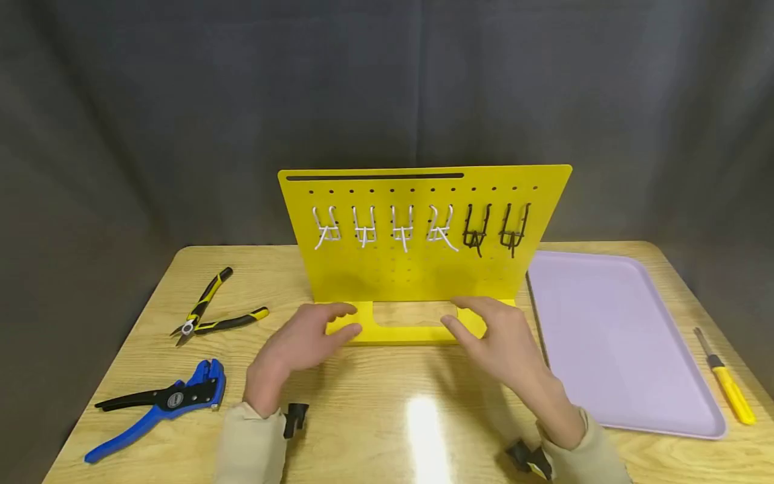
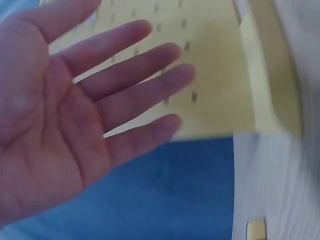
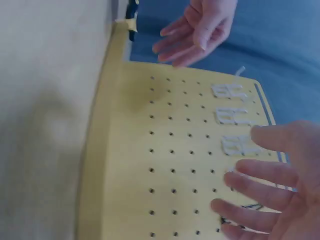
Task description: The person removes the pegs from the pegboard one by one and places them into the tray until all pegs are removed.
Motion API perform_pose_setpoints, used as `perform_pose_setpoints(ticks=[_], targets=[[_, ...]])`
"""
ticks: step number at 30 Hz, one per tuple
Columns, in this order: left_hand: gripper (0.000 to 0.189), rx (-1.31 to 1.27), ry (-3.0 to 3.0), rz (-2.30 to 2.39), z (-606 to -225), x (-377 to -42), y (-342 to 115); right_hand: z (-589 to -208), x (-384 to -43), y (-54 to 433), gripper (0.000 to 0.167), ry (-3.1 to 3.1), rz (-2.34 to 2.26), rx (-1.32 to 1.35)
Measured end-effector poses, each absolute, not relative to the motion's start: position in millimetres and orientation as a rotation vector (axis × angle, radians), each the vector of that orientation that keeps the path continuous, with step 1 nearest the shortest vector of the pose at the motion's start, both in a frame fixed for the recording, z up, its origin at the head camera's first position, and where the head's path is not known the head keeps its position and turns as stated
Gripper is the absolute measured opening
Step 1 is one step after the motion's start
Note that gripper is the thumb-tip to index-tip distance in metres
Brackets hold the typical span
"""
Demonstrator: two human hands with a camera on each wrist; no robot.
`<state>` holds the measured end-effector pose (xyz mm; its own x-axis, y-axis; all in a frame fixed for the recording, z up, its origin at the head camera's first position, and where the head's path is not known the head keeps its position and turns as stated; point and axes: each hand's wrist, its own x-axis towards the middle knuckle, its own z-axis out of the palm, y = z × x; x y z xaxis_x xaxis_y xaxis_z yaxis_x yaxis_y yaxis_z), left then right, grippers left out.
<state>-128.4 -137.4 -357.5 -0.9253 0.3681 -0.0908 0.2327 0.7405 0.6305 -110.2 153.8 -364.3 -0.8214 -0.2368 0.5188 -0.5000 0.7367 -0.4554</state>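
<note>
A yellow pegboard [image 1: 345,275] stands upright on its yellow base [image 1: 393,334] at the middle of the table. Several white wire hooks [image 1: 402,234] and two black hooks [image 1: 475,235] hang in a row across it. My left hand [image 1: 302,336] is over the left end of the base, and its spread fingers [image 2: 135,90] hold nothing in the left wrist view. Over the base's right end is my right hand [image 1: 502,343], thumb and fingers apart. The right wrist view shows empty, loosely spread fingers [image 3: 265,172] in front of the board.
To the left lie diagonal cutters [image 1: 208,312] with black and yellow handles, and a blue and black wire stripper [image 1: 175,401]. A lilac tray [image 1: 623,343] lies on the right, with a yellow-handled screwdriver [image 1: 728,386] beside it. Behind the table hangs a dark curtain [image 1: 363,87].
</note>
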Motion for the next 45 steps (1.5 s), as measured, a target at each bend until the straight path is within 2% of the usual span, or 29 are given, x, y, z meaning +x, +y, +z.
perform_pose_setpoints(ticks=[3,7,14,22,33,45], targets=[[0.038,0.431,2.889,1.031,-355,-137,-157,-356,-115,162,0.024,-2.335,0.894,0.579],[0.030,0.302,3.065,1.183,-352,-147,-176,-340,-121,176,0.022,-2.135,0.968,0.464],[0.032,0.085,3.107,1.501,-357,-161,-183,-320,-129,204,0.020,-1.936,1.177,0.229],[0.033,0.030,3.002,1.780,-365,-175,-177,-319,-141,224,0.020,-1.968,1.372,-0.005],[0.034,-0.072,2.927,1.826,-371,-188,-175,-319,-148,225,0.019,-1.995,1.638,-0.042],[0.028,-0.071,2.938,1.804,-373,-195,-171,-326,-152,230,0.033,-2.247,1.654,0.185]])
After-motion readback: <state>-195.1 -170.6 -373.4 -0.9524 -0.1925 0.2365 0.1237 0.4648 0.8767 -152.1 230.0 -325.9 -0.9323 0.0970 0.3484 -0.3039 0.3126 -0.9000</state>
